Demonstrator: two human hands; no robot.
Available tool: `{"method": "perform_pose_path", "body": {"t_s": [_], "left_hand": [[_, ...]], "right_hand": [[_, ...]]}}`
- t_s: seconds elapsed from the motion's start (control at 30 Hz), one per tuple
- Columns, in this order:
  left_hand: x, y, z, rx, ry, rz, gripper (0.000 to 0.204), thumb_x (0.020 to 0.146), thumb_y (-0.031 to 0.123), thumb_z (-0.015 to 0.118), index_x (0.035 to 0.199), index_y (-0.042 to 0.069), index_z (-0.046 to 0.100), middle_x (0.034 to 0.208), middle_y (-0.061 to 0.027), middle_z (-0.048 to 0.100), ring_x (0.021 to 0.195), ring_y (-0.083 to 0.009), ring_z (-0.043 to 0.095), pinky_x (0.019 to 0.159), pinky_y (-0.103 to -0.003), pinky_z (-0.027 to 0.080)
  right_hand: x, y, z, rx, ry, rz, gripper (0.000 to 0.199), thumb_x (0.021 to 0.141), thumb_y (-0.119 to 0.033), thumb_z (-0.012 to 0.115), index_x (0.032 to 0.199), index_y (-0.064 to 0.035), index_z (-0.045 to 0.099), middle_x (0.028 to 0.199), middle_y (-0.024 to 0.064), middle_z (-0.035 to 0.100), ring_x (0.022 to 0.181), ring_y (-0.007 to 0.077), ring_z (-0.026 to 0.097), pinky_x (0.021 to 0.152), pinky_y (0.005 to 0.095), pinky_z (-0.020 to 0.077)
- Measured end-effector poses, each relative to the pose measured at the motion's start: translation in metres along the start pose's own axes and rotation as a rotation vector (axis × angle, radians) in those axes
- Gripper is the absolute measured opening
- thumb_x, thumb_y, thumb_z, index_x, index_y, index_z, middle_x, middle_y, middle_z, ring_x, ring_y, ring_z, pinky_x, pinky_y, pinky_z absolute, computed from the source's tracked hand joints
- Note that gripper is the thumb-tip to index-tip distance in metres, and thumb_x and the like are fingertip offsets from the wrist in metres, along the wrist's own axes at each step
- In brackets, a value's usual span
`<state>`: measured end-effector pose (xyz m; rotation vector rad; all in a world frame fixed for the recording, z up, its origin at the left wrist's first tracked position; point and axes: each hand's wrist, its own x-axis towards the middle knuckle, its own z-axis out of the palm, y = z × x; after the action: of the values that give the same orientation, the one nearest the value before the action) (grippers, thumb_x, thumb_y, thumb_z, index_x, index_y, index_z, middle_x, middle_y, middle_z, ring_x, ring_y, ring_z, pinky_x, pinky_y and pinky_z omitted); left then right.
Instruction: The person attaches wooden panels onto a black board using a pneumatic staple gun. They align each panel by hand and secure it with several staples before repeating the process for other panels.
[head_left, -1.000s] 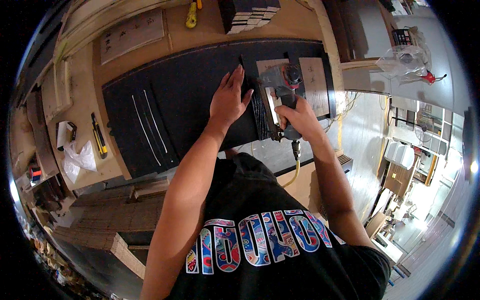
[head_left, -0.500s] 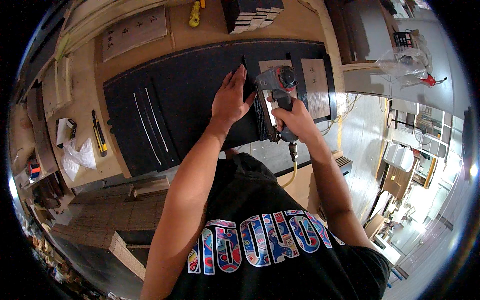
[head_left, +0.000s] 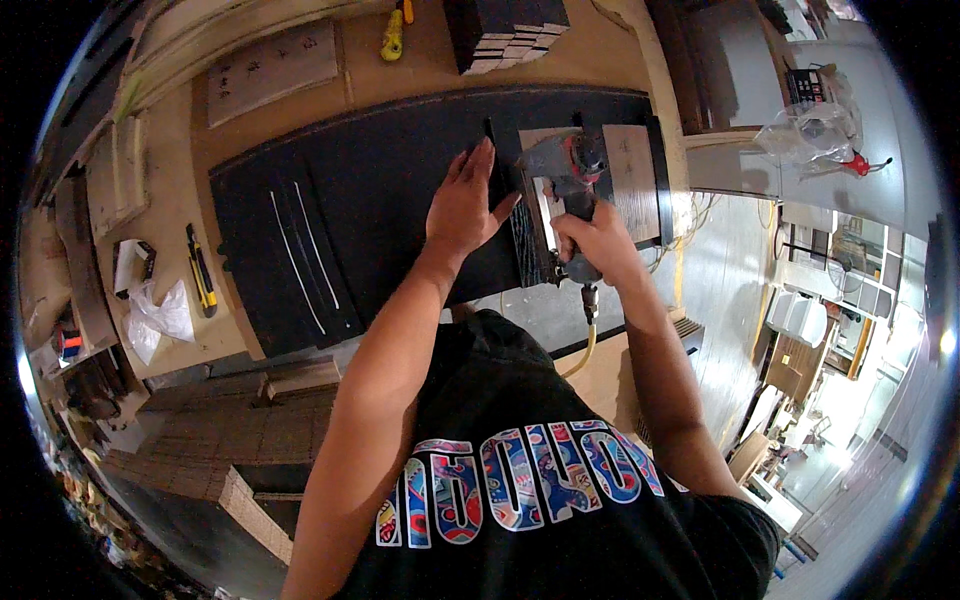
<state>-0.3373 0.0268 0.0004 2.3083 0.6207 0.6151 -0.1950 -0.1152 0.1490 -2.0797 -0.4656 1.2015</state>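
My right hand point(head_left: 602, 245) is wrapped round the handle of a grey-and-red pneumatic nail gun point(head_left: 560, 165), with a yellow air hose point(head_left: 590, 340) joined to its lower end. The gun is over the right part of a long black panel point(head_left: 390, 190), above a dark strip and a wood-toned piece point(head_left: 630, 170). Whether its nose touches the work cannot be made out. My left hand point(head_left: 463, 205) lies on the panel, fingers stretched forward and thumb out toward a black strip left of the gun. Two thin white lines point(head_left: 300, 262) run across the panel's left part.
Beyond the panel are stacked dark strips point(head_left: 510, 35) and a yellow-handled tool point(head_left: 393, 38). At left lie a yellow-and-black utility knife point(head_left: 200, 272) and a clear plastic bag point(head_left: 160, 318). A grey ledge at right holds more plastic point(head_left: 810, 130). A wooden board stack point(head_left: 220, 440) stands lower left.
The nail gun and my right hand have shifted slightly right, and the gun's top has tilted right. My left hand stays on the panel, almost unmoved. The whole view has shifted slightly.
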Motion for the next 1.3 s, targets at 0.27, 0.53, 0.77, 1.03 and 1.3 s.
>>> {"method": "perform_pose_path", "body": {"t_s": [0.27, 0.53, 0.77, 1.03, 1.3], "left_hand": [[0.020, -0.001, 0.006, 0.114, -0.033, 0.011, 0.058, 0.102, 0.046, 0.063, 0.152, 0.018, 0.055, 0.163, -0.0252, 0.044, 0.154, -0.0382, 0.039, 0.127, -0.051, 0.030], [0.025, 0.002, 0.007, 0.215, -0.016, 0.025, 0.051, 0.104, 0.049, 0.058, 0.147, 0.023, 0.062, 0.164, -0.0261, 0.042, 0.156, -0.0386, 0.036, 0.127, -0.052, 0.026], [0.026, 0.003, 0.008, 0.200, -0.016, 0.008, 0.052, 0.103, 0.050, 0.059, 0.148, 0.024, 0.062, 0.165, -0.0260, 0.041, 0.157, -0.0383, 0.035, 0.127, -0.053, 0.025], [0.026, 0.003, 0.007, 0.205, -0.024, 0.014, 0.051, 0.102, 0.050, 0.061, 0.147, 0.025, 0.063, 0.165, -0.0261, 0.042, 0.157, -0.0388, 0.035, 0.126, -0.053, 0.026], [0.025, 0.005, 0.008, 0.243, -0.020, 0.004, 0.052, 0.100, 0.050, 0.062, 0.148, 0.029, 0.062, 0.164, -0.0243, 0.044, 0.157, -0.0348, 0.035, 0.126, -0.050, 0.025]], "right_hand": [[0.046, -0.018, -0.005, 0.064, 0.032, -0.079, 0.017, 0.088, -0.013, 0.069, 0.086, 0.0034, 0.065, 0.063, 0.0085, 0.064, 0.054, 0.0193, 0.063, 0.054, 0.0370, 0.0525], [0.062, -0.021, -0.010, 0.024, -0.005, -0.015, 0.039, 0.092, -0.009, 0.066, 0.130, -0.0046, 0.069, 0.067, 0.0036, 0.059, 0.058, 0.0154, 0.059, 0.059, 0.0332, 0.0509], [0.054, -0.033, -0.008, 0.044, -0.010, -0.041, 0.038, 0.091, -0.010, 0.067, 0.129, -0.0046, 0.069, 0.067, 0.0032, 0.059, 0.058, 0.0151, 0.059, 0.059, 0.0329, 0.0512], [0.055, -0.031, -0.007, 0.067, -0.006, -0.038, 0.038, 0.090, -0.010, 0.067, 0.127, -0.0005, 0.068, 0.067, 0.0036, 0.060, 0.058, 0.0155, 0.060, 0.059, 0.0328, 0.0521], [0.056, -0.028, -0.007, 0.056, -0.007, -0.065, 0.037, 0.089, -0.011, 0.066, 0.124, 0.0001, 0.068, 0.066, 0.0041, 0.060, 0.057, 0.0157, 0.060, 0.059, 0.0324, 0.0525]]}}
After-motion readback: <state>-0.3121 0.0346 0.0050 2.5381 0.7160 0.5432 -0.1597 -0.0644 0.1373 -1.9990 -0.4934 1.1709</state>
